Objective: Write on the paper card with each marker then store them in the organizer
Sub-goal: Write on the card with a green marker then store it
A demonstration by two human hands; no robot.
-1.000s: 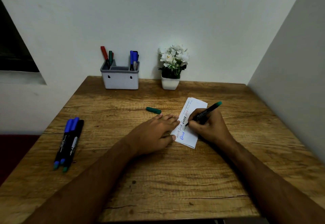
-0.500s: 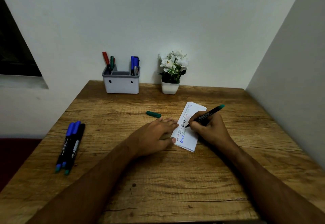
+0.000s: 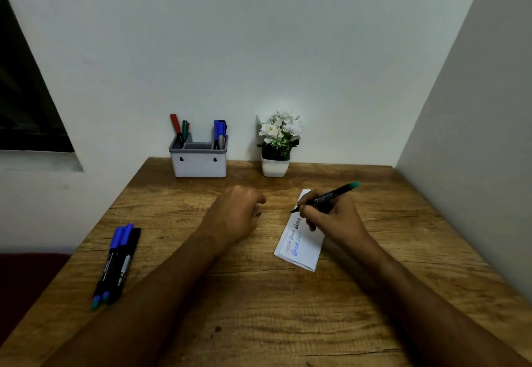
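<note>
The marker (image 3: 325, 197) in the right hand (image 3: 331, 217) is a slim black barrel with white lettering and a teal-green end. Its long axis runs from about 8 o'clock, where the uncapped tip sits just above the far end of the paper card (image 3: 299, 240), up to 2 o'clock, where the teal end points. The right fingers (image 3: 305, 211) pinch the barrel close to the tip.

The paper card is a white folded strip lying on the tabletop (image 3: 259, 309), long axis roughly 1 to 7 o'clock, with short lines of red, black, green and blue writing along it.

The left hand (image 3: 234, 214) rests at 9 o'clock of the card, apart from it, fingers curled into a loose fist; whether they hold anything cannot be told.

The white organizer (image 3: 198, 162) stands at the tabletop's far edge, markers upright in its end compartments.
</note>
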